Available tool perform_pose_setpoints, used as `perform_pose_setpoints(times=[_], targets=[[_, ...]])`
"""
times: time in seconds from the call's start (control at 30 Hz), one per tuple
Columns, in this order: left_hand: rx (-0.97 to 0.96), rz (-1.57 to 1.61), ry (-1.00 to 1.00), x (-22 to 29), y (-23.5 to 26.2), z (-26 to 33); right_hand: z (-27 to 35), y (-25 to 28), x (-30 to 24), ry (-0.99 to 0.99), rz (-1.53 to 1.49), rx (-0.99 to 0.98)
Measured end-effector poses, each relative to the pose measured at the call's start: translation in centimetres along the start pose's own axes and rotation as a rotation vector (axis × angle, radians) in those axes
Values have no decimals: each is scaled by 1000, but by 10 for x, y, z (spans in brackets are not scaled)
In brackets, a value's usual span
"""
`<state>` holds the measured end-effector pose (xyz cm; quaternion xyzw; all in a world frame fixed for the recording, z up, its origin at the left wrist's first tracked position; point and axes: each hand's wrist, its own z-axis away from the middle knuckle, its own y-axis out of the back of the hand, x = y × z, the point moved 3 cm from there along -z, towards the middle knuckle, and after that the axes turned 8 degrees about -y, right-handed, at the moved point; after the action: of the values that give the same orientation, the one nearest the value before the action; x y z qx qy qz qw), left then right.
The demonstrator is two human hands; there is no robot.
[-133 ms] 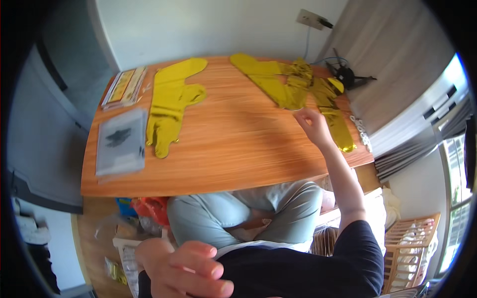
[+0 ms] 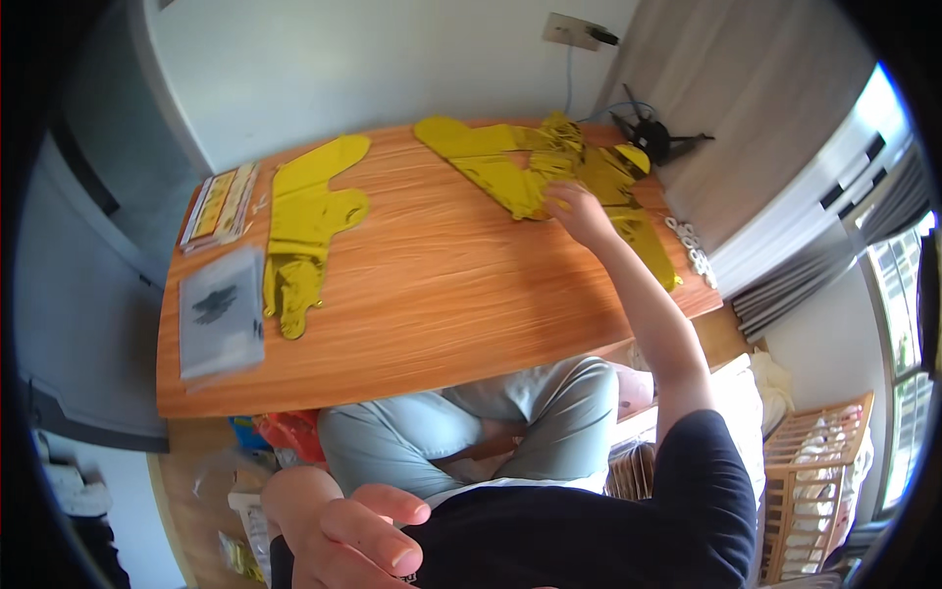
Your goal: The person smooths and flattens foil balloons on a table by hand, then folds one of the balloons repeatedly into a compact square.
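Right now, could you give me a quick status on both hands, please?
Right hand on gold foil balloons. Left hand empty, off table. Nothing blocking.

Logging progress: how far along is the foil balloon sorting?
Looks done: one flat gold foil balloon lies apart at the table's left, beside two flat packets. In hand: the right hand is on the heaped gold balloons. Left: that heap is still overlapping. The left hand holds nothing.

The foil balloons (image 2: 510,167) are showing up shiny golden yellow, same as the flat one (image 2: 299,231) on the left. The counter (image 2: 442,294) is glowing warm orange wood grain. The person's wearing a black sleeve (image 2: 706,481) and pale grey-green trousers (image 2: 471,422).
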<state>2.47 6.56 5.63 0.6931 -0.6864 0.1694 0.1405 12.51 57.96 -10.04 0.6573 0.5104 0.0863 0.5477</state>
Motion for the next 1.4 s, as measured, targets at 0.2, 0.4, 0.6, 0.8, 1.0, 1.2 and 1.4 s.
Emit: perform_pose_setpoints(times=[0.2, 0.4, 0.6, 0.8, 1.0, 1.2, 1.4], targets=[[215, 55, -171, -92, -11, -44, -14, -24, 13, -118, -79, -162], [247, -332, 261, -293, 67, -70, -14, -22, 20, -46, -71, -98], [494, -681, 510, -449, 142, -25, -20, -42, 2, -103, -129, -140], [35, -1082, 403, -458, 106, -11, -18, -37, 12, -88, -40, -15], [-276, -1270, 415, -446, 91, -13, -44, -30, 8, -168, 132, -106], [-342, -1271, 549, -453, 99, -9, -73, -10, -5, -281, 107, -339], [-357, -1287, 666, -461, 99, -8, -76, -7, 12, 169, 114, -152]])
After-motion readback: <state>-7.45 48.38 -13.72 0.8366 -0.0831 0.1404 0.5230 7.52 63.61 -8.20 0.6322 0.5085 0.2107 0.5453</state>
